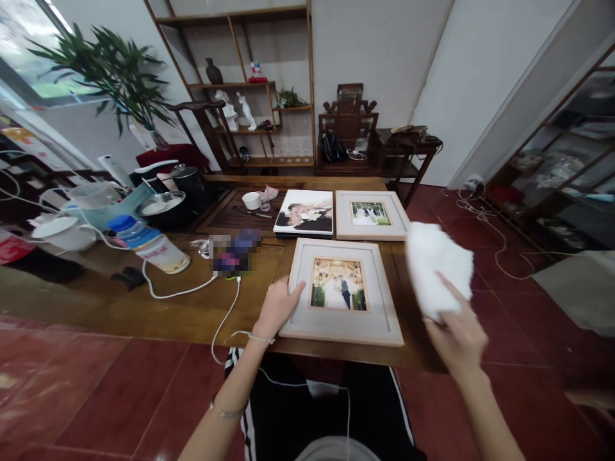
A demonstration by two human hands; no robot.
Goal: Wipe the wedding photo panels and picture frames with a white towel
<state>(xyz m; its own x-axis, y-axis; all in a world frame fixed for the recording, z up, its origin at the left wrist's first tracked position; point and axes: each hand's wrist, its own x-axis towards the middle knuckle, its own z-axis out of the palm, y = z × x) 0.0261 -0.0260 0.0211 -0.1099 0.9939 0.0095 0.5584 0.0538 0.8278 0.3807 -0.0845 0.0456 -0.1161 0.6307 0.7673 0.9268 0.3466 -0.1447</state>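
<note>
A pale wooden picture frame (384,301) with a wedding photo lies flat at the near edge of the table. My left hand (278,306) grips its left side, thumb on top of the border and fingers along the outer edge. To the right of the frame, my right hand (459,336) holds up a crumpled white tissue (435,262), slightly blurred, apart from the frame. Behind lies a second framed photo (403,221) of the same style. Left of that one is a stack of photo panels (319,224), its top one black and white.
On the table (182,314) left of the frame are a phone with a white cable (168,294), a blue-capped bottle (148,246), a cola bottle (36,259) and a black pot (163,208). A small white cup (251,201) stands on the dark tea tray (225,221).
</note>
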